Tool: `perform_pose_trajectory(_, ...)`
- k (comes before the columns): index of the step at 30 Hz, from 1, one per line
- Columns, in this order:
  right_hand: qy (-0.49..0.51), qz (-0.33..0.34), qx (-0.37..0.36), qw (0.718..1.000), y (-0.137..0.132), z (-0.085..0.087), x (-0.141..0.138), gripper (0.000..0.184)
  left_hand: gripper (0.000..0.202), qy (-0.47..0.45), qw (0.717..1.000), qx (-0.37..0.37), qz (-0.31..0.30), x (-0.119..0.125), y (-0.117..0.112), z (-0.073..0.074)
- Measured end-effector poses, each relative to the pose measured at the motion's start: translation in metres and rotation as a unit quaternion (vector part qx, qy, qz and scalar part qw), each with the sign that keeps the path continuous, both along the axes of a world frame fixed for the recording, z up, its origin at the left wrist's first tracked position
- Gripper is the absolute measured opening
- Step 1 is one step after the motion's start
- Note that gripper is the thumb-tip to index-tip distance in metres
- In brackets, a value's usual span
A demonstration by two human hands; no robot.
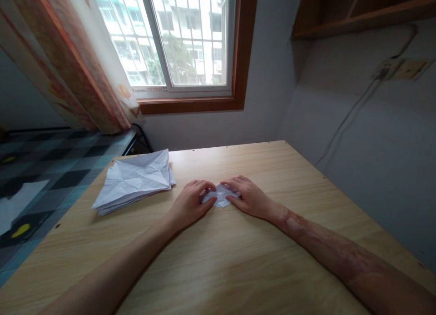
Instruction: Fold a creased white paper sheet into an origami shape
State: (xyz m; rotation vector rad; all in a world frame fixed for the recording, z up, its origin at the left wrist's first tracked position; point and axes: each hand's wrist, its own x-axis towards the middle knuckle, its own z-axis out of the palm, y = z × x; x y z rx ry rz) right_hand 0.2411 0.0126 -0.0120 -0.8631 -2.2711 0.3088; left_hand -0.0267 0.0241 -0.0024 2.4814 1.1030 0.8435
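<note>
Surface (204,269) = pale wood, landmark for all below. Stack (138,178) of creased white sheets sits nr its far L corner, just beyond the L hand & apart from it. Bed (97,147) w/ checked cover runs along its L side, loose white sheets (25,199) on top. Curtain (75,60) hangs past its far L corner; barred window (200,42) beyond its far edge. Shelf (368,22) up high to its R, socket (390,69) below that, cord (356,108) dropping twd its R edge. Folded paper (222,197) is abt mid-surface, long axis L–R, a blunt pt facing the near edge. L hand (192,200) & R hand (251,197) hold its ends, thumbs near side, fingers far side, gaps narrow; fingers partly hide both ends.
</note>
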Motion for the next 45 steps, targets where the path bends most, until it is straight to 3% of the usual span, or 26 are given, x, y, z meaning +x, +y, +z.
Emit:
perform_pose_trajectory(3, -0.007, 0.002, 0.019, 1.000, 0.0004, -0.0009, 0.0007, 0.050, 0.016, 0.001, 1.000, 0.009, 0.006, 0.0006, -0.0009, 0.0010)
perform_pose_trajectory(7, -0.017, 0.014, 0.049, 0.999, 0.0013, -0.0036, 0.0008, 0.036, 0.022, -0.004, 1.000, 0.026, 0.011, 0.0012, -0.0006, 0.0000)
perform_pose_trajectory(11, -0.014, 0.027, 0.044, 0.999, 0.0023, -0.0062, 0.0002, 0.025, 0.007, 0.004, 0.999, 0.035, -0.026, 0.0019, 0.0002, -0.0002)
perform_pose_trajectory(16, -0.013, 0.023, 0.037, 0.999, 0.0033, -0.0077, 0.0007, 0.022, 0.010, 0.005, 0.999, 0.041, -0.033, 0.0023, -0.0005, 0.0018)
perform_pose_trajectory(22, -0.037, 0.022, 0.082, 0.996, 0.0037, -0.0084, 0.0005, 0.015, 0.012, 0.046, 0.997, 0.051, -0.034, 0.0034, -0.0039, 0.0043)
perform_pose_trajectory(28, -0.018, -0.001, 0.035, 0.999, 0.0027, -0.0072, -0.0008, 0.006, 0.013, 0.060, 0.995, 0.060, -0.043, 0.0046, -0.0073, 0.0088)
perform_pose_trajectory(32, -0.014, -0.010, 0.001, 1.000, 0.0005, -0.0030, -0.0013, 0.010, 0.014, 0.054, 0.997, 0.042, -0.029, 0.0038, -0.0065, 0.0076)
perform_pose_trajectory(38, -0.036, -0.048, 0.010, 0.998, -0.0042, 0.0012, -0.0035, 0.042, 0.019, 0.049, 0.998, 0.030, -0.026, 0.0045, -0.0072, 0.0076)
perform_pose_trajectory(45, -0.042, -0.025, 0.019, 0.999, -0.0006, -0.0028, -0.0011, 0.014, 0.022, 0.056, 0.998, 0.027, -0.024, 0.0044, -0.0082, 0.0084)
